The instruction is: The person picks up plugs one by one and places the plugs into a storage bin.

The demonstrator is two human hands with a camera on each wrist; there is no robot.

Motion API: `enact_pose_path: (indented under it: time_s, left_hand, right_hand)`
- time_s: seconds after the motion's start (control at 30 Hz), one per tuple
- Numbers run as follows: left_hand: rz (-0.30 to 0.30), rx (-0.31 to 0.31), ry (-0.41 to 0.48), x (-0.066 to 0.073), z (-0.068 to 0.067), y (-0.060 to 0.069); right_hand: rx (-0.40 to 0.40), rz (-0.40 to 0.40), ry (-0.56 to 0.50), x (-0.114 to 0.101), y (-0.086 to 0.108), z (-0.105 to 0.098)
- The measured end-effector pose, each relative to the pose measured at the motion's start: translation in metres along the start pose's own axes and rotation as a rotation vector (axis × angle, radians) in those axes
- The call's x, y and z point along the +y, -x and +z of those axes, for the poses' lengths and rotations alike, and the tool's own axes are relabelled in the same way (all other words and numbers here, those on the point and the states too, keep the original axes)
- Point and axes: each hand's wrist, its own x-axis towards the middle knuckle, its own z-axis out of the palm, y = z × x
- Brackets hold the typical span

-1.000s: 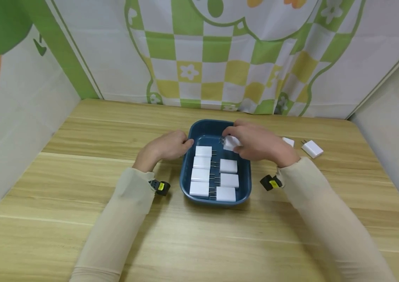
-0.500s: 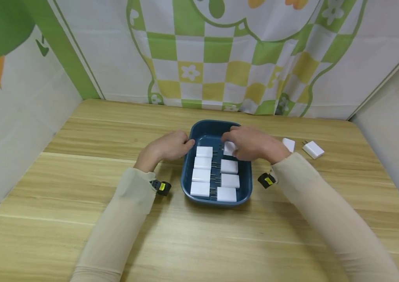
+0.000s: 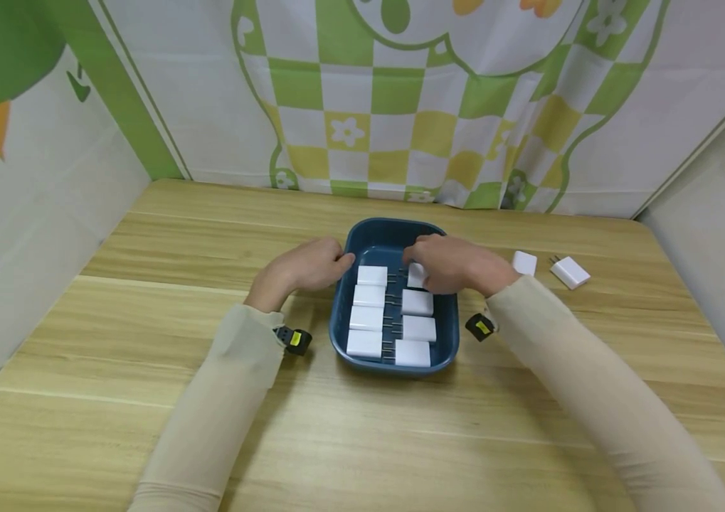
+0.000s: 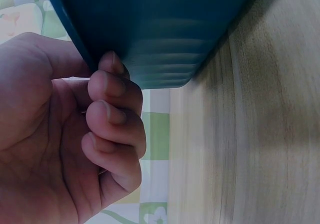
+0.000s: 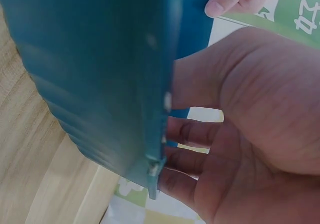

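A dark blue plastic bin (image 3: 451, 348) stands mid-table in the head view, with white plug-in chargers inside. Its left column has several chargers (image 3: 367, 318); the right column has three (image 3: 418, 328), prongs pointing inward. My left hand (image 3: 304, 267) grips the bin's left rim; the left wrist view shows curled fingers (image 4: 120, 119) at the outer wall. Over the right rim reaches my right hand (image 3: 454, 264), holding another white charger (image 3: 417, 276) low in the bin behind the right column. The right wrist view hides its fingertips and the held charger behind the bin wall (image 5: 90, 73).
Two more white chargers lie on the wooden table right of the bin: one (image 3: 524, 263) just beyond the right wrist, another (image 3: 570, 272) farther right with prongs showing. A patterned curtain (image 3: 394, 128) hangs along the back edge of the table.
My right hand has lowered the charger and drawn it slightly nearer, toward the right column. My left hand keeps its grip on the rim.
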Motion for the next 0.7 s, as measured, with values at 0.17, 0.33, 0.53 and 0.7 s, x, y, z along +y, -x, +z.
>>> enact_pose_path:
  time_s: [0.17, 0.33, 0.53, 0.7]
  left_hand:
    - [0.005, -0.003, -0.001, -0.0001, -0.0003, 0.0009]
    - [0.011, -0.005, -0.003, -0.0004, -0.0003, 0.0011]
    - [0.006, 0.001, -0.007, -0.0001, 0.0005, -0.0001]
    - [0.002, 0.004, -0.004, -0.0001, 0.0007, 0.0000]
  right_hand:
    - [-0.030, 0.018, -0.003, -0.0010, -0.0026, 0.0010]
    - [-0.053, 0.027, -0.006, -0.0010, -0.0052, 0.0022]
    - [-0.076, 0.034, -0.015, -0.0005, -0.0074, 0.0041]
    - [-0.086, 0.028, -0.011, -0.0001, -0.0090, 0.0051]
